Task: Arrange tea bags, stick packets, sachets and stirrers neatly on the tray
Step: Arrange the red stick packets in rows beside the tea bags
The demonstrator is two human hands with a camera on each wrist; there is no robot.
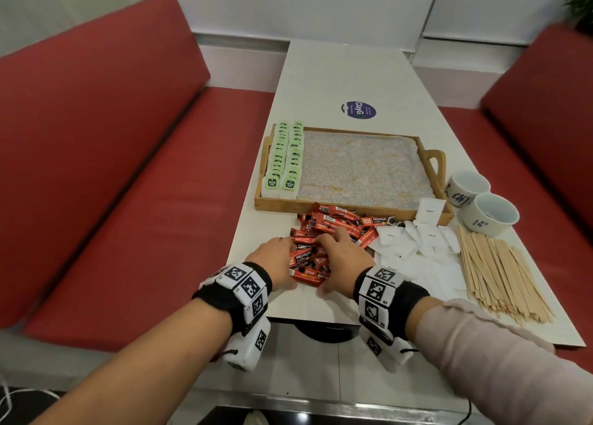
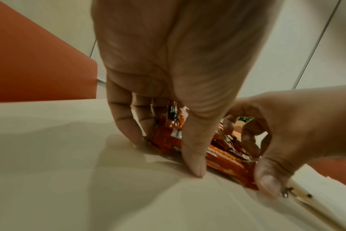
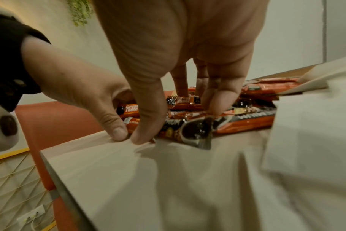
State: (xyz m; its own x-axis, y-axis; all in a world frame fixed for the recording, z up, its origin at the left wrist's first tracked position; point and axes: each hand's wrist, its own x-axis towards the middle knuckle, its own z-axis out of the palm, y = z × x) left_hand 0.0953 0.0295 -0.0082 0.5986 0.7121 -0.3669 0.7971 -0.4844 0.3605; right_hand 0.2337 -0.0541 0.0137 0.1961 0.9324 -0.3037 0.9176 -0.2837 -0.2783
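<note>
A heap of red stick packets (image 1: 333, 225) lies on the white table in front of the wooden tray (image 1: 276, 203). My left hand (image 1: 276, 257) and right hand (image 1: 343, 254) press in from either side of the heap's near end, fingers curled round a bundle. The left wrist view shows my left hand (image 2: 166, 150) with thumb and fingers on the table, clamping packets (image 2: 223, 162). My right hand (image 3: 178, 123) pinches packets (image 3: 247, 123) likewise. Two rows of green tea bags (image 1: 285, 158) fill the tray's left side. White sachets (image 1: 414, 241) and wooden stirrers (image 1: 500, 273) lie to the right.
Two white cups (image 1: 468, 187) (image 1: 494, 214) stand right of the tray by its handle. A round blue sticker (image 1: 358, 110) is on the table behind the tray. Red benches flank the table. The tray's patterned liner (image 1: 362, 167) is bare right of the tea bags.
</note>
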